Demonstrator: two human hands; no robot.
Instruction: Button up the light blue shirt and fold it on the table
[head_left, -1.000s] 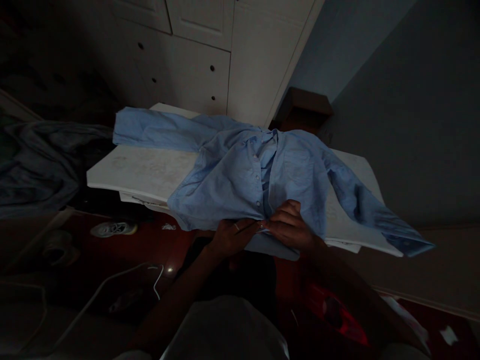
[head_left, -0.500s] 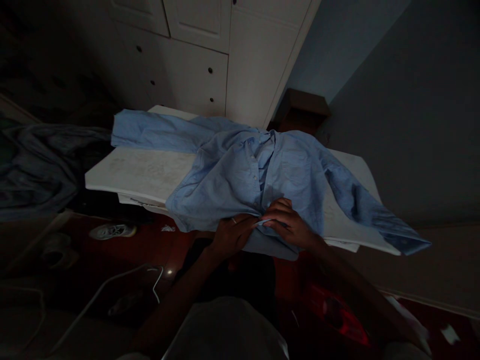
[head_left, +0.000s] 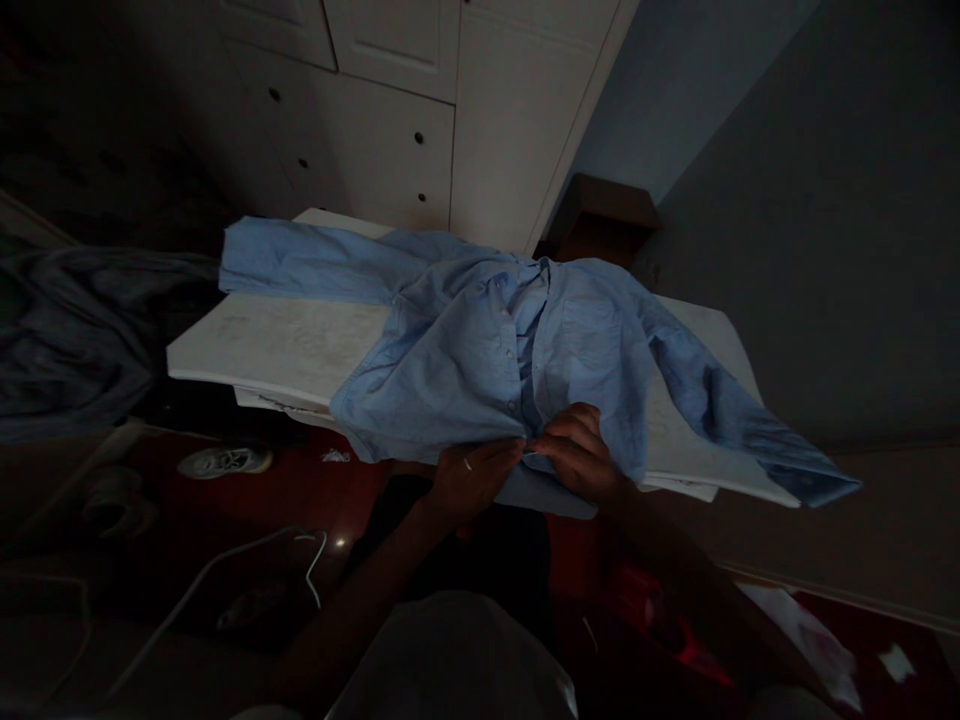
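A light blue button-up shirt (head_left: 465, 350) lies spread over a white ironing board (head_left: 300, 340), its front partly open and both sleeves stretched out to the sides. At the lower front edge, my left hand (head_left: 474, 480), with a ring on one finger, pinches the placket. My right hand (head_left: 581, 455) pinches the other side of the front, its fingertips meeting those of my left hand. Small buttons show along the placket above my fingers. The bit of cloth between the fingertips is mostly hidden.
A white cabinet (head_left: 375, 130) with dark knobs stands behind the board. Dark clothes (head_left: 75, 330) are heaped at the left. On the red floor are a sneaker (head_left: 225, 461) and a white hanger (head_left: 217, 560). A brown box-like piece (head_left: 611, 205) stands back right.
My right hand has shifted slightly, its fingers curling lower at the shirt front. My left hand stays pinched on the placket and has moved a little to the right.
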